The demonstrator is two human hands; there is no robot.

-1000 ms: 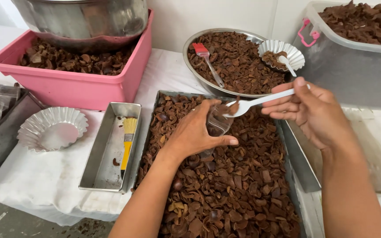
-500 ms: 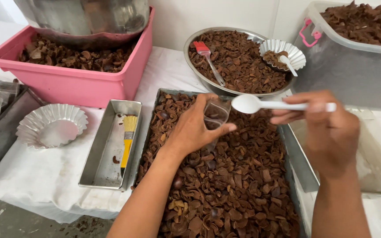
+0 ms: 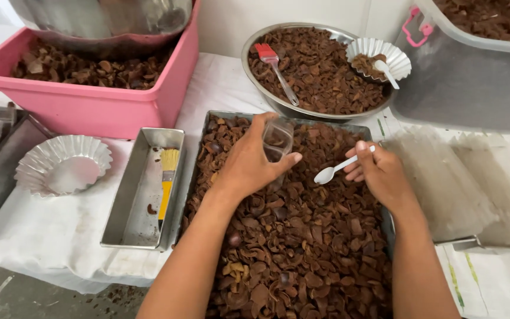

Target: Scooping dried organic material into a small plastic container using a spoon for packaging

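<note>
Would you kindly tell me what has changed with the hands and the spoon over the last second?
The right hand has lowered the white spoon from above the small clear cup down to the brown pieces in the tray, bowl pointing left. The left hand still holds the cup over the tray. The yellow brush has stayed put.

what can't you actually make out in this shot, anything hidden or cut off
- Clear cup, head view: the left hand wraps it, so how full it is cannot be told.
- White spoon: the right hand covers its handle end.
- Grey tub: cut off by the top and right edges.
- Steel bowl on the pink bin: cut off by the top edge, contents unseen.
</note>
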